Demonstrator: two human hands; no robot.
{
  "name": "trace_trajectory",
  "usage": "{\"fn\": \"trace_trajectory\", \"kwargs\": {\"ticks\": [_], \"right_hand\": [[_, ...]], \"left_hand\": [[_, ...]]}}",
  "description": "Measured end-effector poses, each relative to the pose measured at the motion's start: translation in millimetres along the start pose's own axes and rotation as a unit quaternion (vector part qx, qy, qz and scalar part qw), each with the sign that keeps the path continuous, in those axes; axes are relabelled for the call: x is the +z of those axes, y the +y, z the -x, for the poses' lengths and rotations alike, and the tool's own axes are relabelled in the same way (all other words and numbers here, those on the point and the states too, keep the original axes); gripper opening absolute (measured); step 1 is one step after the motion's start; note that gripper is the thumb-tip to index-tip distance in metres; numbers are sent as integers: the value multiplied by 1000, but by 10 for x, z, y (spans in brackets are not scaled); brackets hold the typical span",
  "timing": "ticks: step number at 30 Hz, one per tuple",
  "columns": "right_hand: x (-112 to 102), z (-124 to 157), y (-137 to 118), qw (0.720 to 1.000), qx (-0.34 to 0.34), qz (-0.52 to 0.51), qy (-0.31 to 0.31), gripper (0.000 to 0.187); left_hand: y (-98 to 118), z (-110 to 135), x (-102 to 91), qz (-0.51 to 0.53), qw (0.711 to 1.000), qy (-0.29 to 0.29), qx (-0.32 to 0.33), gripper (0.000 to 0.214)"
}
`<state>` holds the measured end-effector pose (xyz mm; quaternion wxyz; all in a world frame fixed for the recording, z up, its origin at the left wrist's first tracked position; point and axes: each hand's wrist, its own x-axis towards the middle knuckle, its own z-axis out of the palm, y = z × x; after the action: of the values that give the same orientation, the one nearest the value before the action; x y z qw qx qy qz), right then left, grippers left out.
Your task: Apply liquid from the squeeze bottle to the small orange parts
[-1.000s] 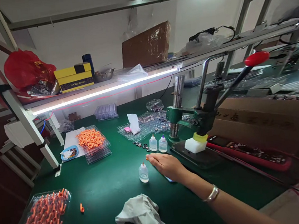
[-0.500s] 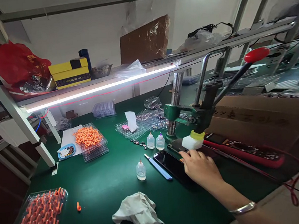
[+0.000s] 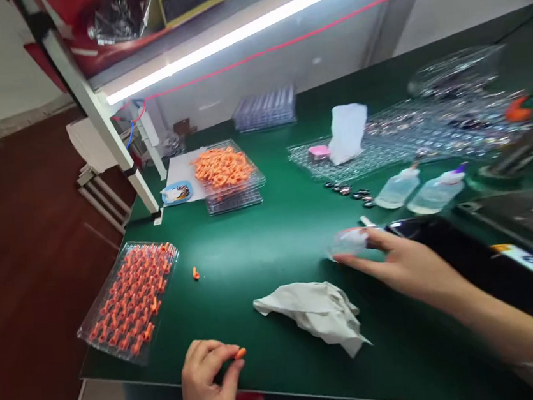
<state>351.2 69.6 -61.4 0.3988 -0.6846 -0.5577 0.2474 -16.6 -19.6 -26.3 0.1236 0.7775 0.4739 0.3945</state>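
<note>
Orange piece [image 3: 239, 353] was pinched between thumb and forefinger of the left hand [image 3: 205, 387] at the green table's [image 3: 271, 238] near edge. Right hand [image 3: 401, 265], fingers loosely curled, gripped one small clear bottle [image 3: 348, 242]; two more bottles [image 3: 419, 188] lay just beyond, one white cloth [image 3: 320, 309] between the hands.

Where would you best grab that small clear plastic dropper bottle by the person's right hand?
Probably round the small clear plastic dropper bottle at its rounded body, from the right, where the right hand already curls its fingers; the narrow tip looks too slim to grip.
</note>
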Motion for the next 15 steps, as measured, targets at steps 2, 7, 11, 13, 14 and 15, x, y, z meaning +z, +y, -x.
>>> {"fn": "trace_trajectory", "kwargs": {"ticks": [2, 7, 11, 13, 14, 15], "right_hand": [[-27, 215, -95, 997, 5, -73, 16, 38], [283, 1090, -495, 970, 34, -238, -36, 44], [732, 1606, -800, 937, 42, -323, -129, 41], [854, 1711, -904, 921, 45, -357, -150, 35], [879, 1737, -944, 914, 52, -372, -157, 33], [885, 1752, -978, 907, 60, -384, -162, 31]], "left_hand": [[49, 22, 13, -3, 1000, 1, 3, 15], [207, 122, 99, 36, 999, -10, 5, 8], [345, 166, 123, 61, 997, -31, 28, 10], [392, 176, 114, 63, 996, -42, 36, 10], [409, 180, 105, 61, 996, -45, 37, 10], [424, 184, 94, 57, 997, -46, 38, 11]]}}
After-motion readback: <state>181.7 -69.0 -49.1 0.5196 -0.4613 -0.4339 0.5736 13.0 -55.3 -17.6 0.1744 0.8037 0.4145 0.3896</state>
